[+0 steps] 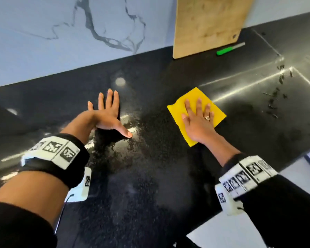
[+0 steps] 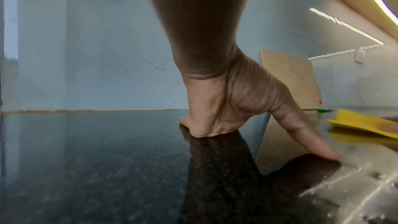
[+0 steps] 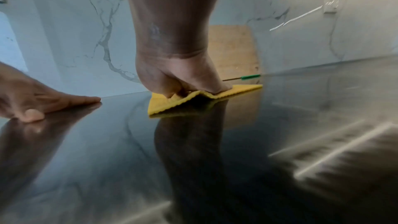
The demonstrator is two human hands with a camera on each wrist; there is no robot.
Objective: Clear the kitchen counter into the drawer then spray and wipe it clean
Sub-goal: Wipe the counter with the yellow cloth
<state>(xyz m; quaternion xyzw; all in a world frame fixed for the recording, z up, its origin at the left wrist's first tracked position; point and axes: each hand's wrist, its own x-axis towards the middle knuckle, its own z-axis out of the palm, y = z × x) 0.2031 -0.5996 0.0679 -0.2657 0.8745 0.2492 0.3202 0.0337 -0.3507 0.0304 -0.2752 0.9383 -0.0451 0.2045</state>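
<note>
A yellow cloth (image 1: 217, 111) lies flat on the black speckled counter (image 1: 150, 176). My right hand (image 1: 198, 120) presses it down with straight, spread fingers; in the right wrist view the cloth (image 3: 243, 88) bunches slightly under the palm (image 3: 183, 77). To the left, my left hand (image 1: 107, 111) rests flat on the bare counter, fingers straight and thumb spread out; it holds nothing. The left wrist view shows the heel of that hand (image 2: 215, 117) on the counter and the cloth (image 2: 361, 123) at the right. Wet streaks shine near the left thumb.
A wooden cutting board (image 1: 209, 24) leans against the marble wall (image 1: 61, 33) at the back. A green-handled knife (image 1: 229, 49) lies beside its foot. Dark crumbs (image 1: 277, 93) are scattered on the counter's right part. The counter's front edge (image 1: 258, 172) runs at the lower right.
</note>
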